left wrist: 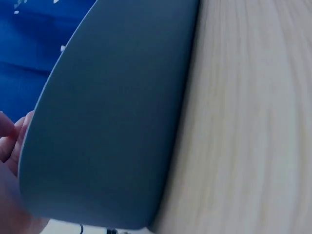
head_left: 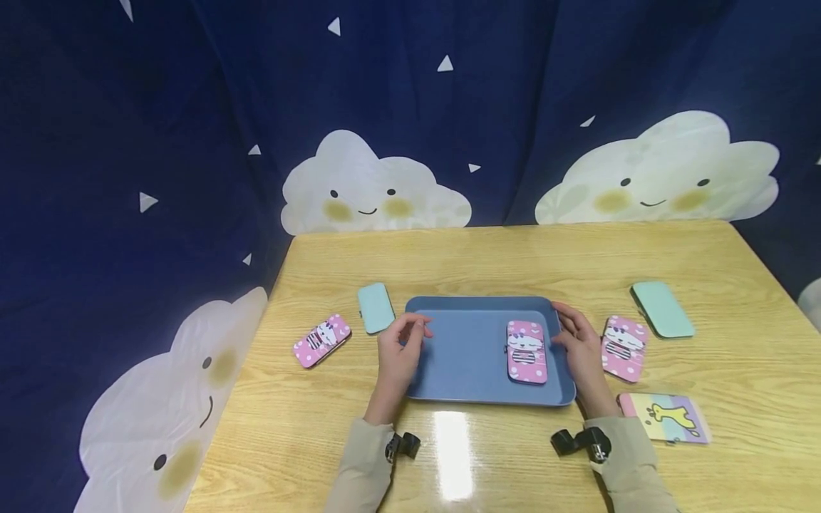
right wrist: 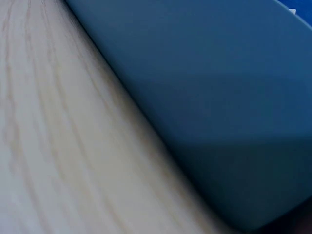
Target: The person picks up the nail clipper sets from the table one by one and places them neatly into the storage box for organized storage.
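Note:
A blue rectangular tray (head_left: 462,356) lies on the table between both hands. Inside, toward its right end, rests a pink flat case (head_left: 527,352) with a cartoon animal print. My left hand (head_left: 399,353) hangs over the tray's left rim, fingers loosely bent inward and nothing between them. In the left wrist view, fingers (left wrist: 19,139) show behind the tray's side wall (left wrist: 102,117). At the right rim is my right hand (head_left: 580,353), its fingers fairly straight near the far corner and the thumb over the inside. The right wrist view mostly shows the tray's outer wall (right wrist: 214,87).
Left of the tray lie a mint case (head_left: 375,308) and another pink printed case (head_left: 323,340). To the right are a third pink case (head_left: 623,349), a larger mint case (head_left: 663,308) and a giraffe-printed case (head_left: 667,418). A dark blue curtain (head_left: 398,85) hangs behind the wooden table (head_left: 500,260).

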A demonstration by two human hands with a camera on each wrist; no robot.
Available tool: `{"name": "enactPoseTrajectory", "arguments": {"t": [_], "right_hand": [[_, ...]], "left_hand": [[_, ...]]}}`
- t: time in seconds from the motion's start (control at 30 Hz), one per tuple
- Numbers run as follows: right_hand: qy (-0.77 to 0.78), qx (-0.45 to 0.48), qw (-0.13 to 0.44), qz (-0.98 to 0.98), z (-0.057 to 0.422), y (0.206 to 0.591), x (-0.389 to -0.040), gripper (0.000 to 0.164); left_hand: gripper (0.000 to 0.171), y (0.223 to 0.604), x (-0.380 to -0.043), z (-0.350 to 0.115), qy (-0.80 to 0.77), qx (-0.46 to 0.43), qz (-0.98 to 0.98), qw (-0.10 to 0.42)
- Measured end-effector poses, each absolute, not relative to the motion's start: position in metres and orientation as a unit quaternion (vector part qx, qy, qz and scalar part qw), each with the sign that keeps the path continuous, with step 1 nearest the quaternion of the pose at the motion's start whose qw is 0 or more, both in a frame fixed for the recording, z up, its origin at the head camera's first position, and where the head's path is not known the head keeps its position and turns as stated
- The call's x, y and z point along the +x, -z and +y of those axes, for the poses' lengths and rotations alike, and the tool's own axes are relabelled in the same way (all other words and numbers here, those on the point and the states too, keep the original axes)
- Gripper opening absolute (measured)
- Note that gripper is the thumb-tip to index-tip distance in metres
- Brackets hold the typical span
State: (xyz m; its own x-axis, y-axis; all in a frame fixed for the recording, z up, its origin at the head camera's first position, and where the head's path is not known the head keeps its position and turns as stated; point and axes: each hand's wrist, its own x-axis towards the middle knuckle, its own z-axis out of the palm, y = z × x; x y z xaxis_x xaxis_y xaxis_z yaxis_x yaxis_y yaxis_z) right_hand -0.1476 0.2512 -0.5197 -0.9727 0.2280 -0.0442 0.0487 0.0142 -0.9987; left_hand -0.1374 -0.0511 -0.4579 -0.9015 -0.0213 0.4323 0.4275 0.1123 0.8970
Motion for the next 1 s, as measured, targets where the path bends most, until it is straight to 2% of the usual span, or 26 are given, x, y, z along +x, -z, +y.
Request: {"name": "enactPoseTrajectory", "arguments": {"t": [0.2, 0.37, 0.53, 0.7, 0.8, 1.0], "right_hand": [[-0.698, -0.092, 0.071, -0.707, 0.251, 0.519, -0.148, 0.057], [-0.696, -0.093, 0.07, -0.708, 0.251, 0.519, -0.148, 0.057], [-0.694, -0.097, 0.064, -0.71, 0.251, 0.519, -0.147, 0.057], [-0.696, -0.092, 0.063, -0.709, 0.251, 0.52, -0.147, 0.058], [-0.698, -0.089, 0.065, -0.707, 0.251, 0.519, -0.147, 0.058], [-0.699, -0.094, 0.066, -0.706, 0.251, 0.519, -0.148, 0.058]], "left_hand": [[0.014, 0.464, -0.143, -0.06, 0.685, -0.091, -0.703, 0.171], [0.015, 0.465, -0.147, -0.066, 0.68, -0.074, -0.701, 0.2], [0.011, 0.469, -0.151, -0.071, 0.638, -0.065, -0.721, 0.262], [0.011, 0.496, -0.168, -0.079, 0.561, -0.077, -0.74, 0.362], [0.013, 0.512, -0.178, -0.084, 0.51, -0.079, -0.756, 0.403], [0.01, 0.523, -0.186, -0.089, 0.475, -0.074, -0.77, 0.42]]}}
